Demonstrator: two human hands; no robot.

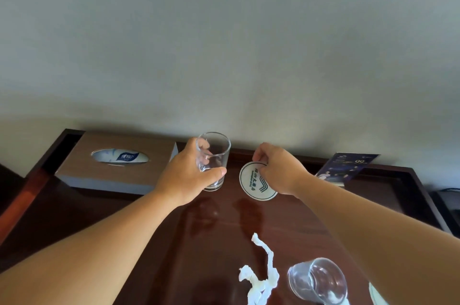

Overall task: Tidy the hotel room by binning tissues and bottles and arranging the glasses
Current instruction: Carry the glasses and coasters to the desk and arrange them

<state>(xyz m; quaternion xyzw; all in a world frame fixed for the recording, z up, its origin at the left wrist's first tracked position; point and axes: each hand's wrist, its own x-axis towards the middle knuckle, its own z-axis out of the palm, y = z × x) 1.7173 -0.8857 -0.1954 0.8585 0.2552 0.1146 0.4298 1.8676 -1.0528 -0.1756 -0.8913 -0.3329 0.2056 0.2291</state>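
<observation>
Two hands at the dark wooden table (154,230), one on a glass, one on a coaster.

The left hand (186,177) grips an upright glass (213,155) just beside the brown tissue box (117,162). The right hand (281,170) pinches the far edge of a round white coaster (251,184) with green print, right next to that glass. Nearer me, a twisted white tissue (261,277) lies beside a second glass (317,279) tipped on its side. A dark leaflet (346,167) leans at the back wall.
</observation>
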